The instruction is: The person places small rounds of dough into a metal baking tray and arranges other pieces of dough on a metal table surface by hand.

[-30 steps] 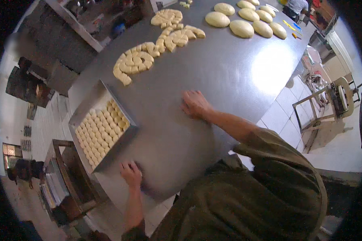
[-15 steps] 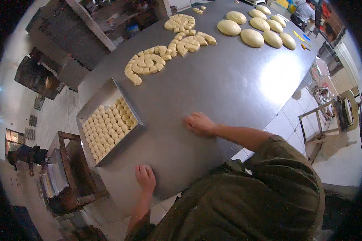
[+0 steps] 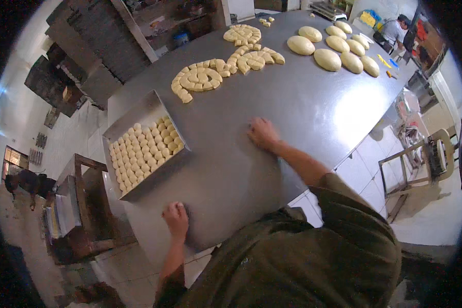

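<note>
Currently, both hands are staying low over the tabletop, well apart; the left hand is curling its fingers inward near the close edge, and the right hand is reaching farther out, back facing up, fingers bending toward the metal — whether either one is gripping something or merely cupping, I cannot tell. Near the left hand, the tray is standing at the tabletop's left side, its walls rising around close rows of balls; bare metal is showing toward its far corner. Beyond the tray, cut dough is lying in curving bands — many small pieces sitting side by side; farther right, smooth rounds are resting in a cluster; yellow and blue tools are lying just beside them; a scale is standing at the far end, and a person is bending nearby.
</note>
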`<action>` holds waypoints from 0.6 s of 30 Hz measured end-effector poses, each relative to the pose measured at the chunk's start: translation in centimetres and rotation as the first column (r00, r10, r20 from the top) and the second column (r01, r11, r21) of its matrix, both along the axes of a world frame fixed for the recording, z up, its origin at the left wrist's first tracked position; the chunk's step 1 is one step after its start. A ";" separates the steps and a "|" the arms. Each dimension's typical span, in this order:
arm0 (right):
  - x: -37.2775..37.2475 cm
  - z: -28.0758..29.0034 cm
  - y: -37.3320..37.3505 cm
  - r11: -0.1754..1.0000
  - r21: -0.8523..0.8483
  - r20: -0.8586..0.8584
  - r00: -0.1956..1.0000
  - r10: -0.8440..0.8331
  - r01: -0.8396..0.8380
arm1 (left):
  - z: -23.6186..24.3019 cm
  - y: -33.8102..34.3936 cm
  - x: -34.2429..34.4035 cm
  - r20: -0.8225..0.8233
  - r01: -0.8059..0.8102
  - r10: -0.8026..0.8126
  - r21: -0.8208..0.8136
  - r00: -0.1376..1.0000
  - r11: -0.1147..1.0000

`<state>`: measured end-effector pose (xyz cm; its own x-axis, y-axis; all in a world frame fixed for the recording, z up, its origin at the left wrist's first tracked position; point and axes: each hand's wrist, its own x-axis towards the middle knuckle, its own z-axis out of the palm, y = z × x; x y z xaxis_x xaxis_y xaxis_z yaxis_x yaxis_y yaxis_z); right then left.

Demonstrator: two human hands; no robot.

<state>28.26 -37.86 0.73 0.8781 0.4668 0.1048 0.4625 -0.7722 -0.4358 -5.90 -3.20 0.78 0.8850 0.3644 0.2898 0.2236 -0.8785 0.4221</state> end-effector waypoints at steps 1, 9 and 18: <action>0.7 0.5 1.6 0.995 0.014 0.101 0.990 -0.096 0.095 | 1.1 -0.2 0.0 0.154 -0.005 0.013 -0.050 0.988 0.999; -5.6 2.7 2.5 0.966 0.138 -0.121 0.972 -0.202 0.219 | -4.3 19.4 -6.8 0.084 -0.618 0.612 0.121 0.786 0.777; -20.7 4.0 29.3 0.795 0.347 -0.404 0.686 0.606 -0.498 | 0.1 13.5 0.7 -0.269 -0.734 0.786 0.283 0.557 0.617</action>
